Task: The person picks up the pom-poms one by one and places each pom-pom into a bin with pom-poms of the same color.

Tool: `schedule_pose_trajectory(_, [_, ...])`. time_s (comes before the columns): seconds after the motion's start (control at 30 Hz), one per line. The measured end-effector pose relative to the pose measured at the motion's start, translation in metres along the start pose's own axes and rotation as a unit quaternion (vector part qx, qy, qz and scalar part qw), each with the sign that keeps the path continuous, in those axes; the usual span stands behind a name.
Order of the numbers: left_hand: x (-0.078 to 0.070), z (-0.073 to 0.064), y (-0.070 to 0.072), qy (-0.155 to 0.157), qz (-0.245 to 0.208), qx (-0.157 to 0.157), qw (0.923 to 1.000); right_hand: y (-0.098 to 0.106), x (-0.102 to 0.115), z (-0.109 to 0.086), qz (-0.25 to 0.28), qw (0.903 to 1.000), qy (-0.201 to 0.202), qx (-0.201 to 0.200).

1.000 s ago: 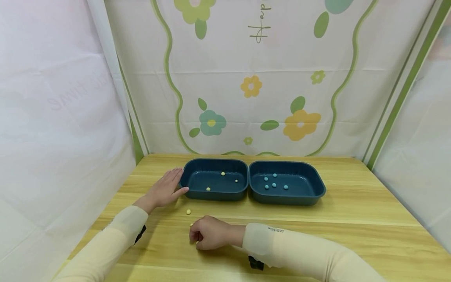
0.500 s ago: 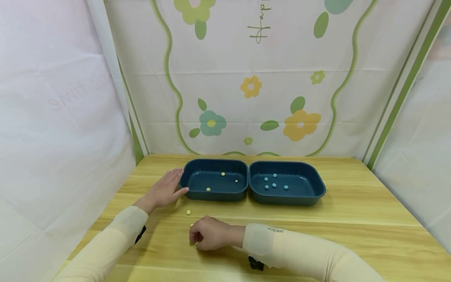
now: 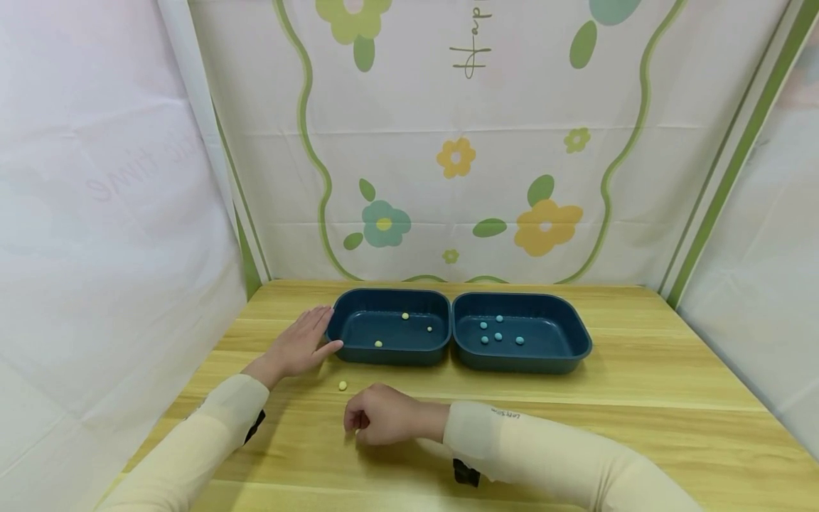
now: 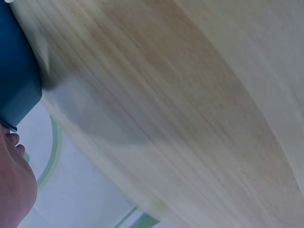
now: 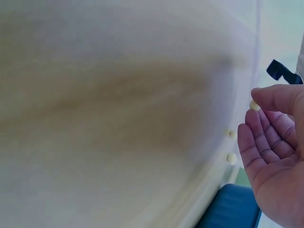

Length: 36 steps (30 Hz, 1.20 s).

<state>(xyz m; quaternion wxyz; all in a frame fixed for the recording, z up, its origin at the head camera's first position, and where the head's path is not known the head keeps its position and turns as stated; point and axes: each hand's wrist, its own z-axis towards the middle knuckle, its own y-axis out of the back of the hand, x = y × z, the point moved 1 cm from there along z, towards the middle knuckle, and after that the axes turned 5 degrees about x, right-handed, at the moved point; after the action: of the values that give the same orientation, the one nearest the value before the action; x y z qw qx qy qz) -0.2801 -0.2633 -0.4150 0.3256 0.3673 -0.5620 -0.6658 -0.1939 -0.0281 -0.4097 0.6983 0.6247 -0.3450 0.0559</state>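
Observation:
Between thumb and fingertips, my right hand (image 3: 386,417) pinches a small yellow ball (image 5: 254,105), seen in the right wrist view just over the wooden table (image 3: 576,441). Ahead of it, another yellow ball (image 3: 342,385) lies on the table; the right wrist view also has a further yellow ball (image 5: 230,134) that the hand hides from the head camera. With straight fingers, my left hand (image 3: 296,346) rests at the left end of a dark blue tray (image 3: 390,356). Inside that tray are a yellow ball (image 3: 405,316) and two more of the same colour.
A second dark blue tray (image 3: 521,363) stands right beside the first, holding several light blue balls (image 3: 498,336). White cloth with printed flowers (image 3: 457,156) rises behind the table, and plain white cloth (image 3: 96,235) hangs at the left side.
My right hand has risen slightly from the tabletop, carrying the pinched yellow ball. My left hand and both trays stay where they were.

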Motion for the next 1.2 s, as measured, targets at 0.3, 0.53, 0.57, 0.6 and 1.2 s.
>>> schedule_pose_trajectory(0.3, [-0.001,0.000,0.001,0.011,0.006,0.016,0.9998,0.019,-0.003,-0.001,0.018,0.9992,-0.018,-0.032])
schedule_pose_trajectory(0.53, [-0.001,0.000,0.001,0.007,0.008,0.008,0.9999,0.047,-0.006,-0.003,0.034,0.9941,-0.023,-0.101])
schedule_pose_trajectory(0.57, [-0.001,0.000,0.000,0.006,0.006,0.007,0.9999,0.051,-0.009,-0.003,0.038,0.9929,-0.027,-0.109])
schedule_pose_trajectory(0.6, [-0.001,0.000,0.000,0.006,0.004,0.006,1.0000,0.056,-0.010,-0.003,0.044,0.9916,-0.031,-0.118])
schedule_pose_trajectory(1.2, [-0.002,-0.001,0.003,0.006,0.011,0.015,0.9998,0.104,-0.053,0.000,0.062,0.9476,-0.161,-0.269])
